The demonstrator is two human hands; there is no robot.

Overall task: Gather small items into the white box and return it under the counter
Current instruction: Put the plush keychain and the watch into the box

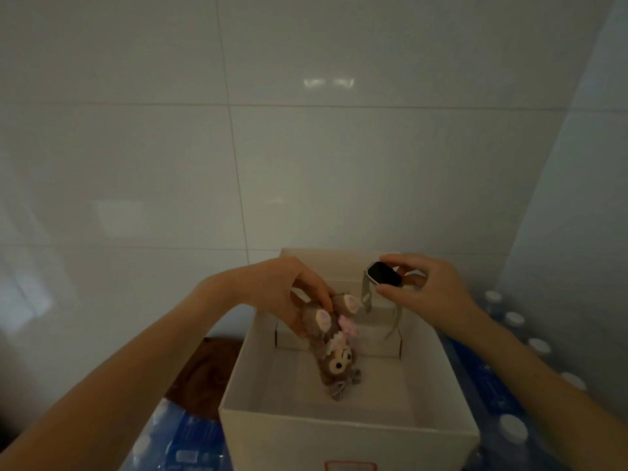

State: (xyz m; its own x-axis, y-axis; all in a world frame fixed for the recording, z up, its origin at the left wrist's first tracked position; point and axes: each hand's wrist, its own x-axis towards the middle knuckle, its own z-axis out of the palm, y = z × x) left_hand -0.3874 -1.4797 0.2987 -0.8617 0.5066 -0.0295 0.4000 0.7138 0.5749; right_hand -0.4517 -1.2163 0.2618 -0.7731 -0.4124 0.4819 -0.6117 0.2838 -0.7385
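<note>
An open white box [339, 433] stands in front of me on packs of bottled water. My left hand [292, 290] holds a small brown plush toy [334, 348] by its legs, so it hangs head down inside the box. My right hand [431, 287] pinches a smartwatch [384, 274] with a dark screen between thumb and fingers, above the box's far right part. The watch's pale strap hangs down into the box.
Shrink-wrapped packs of water bottles [509, 426] with white caps lie under and on both sides of the box. A brown wooden surface [207, 365] shows to the left of the box. A white tiled wall [306, 147] rises close behind.
</note>
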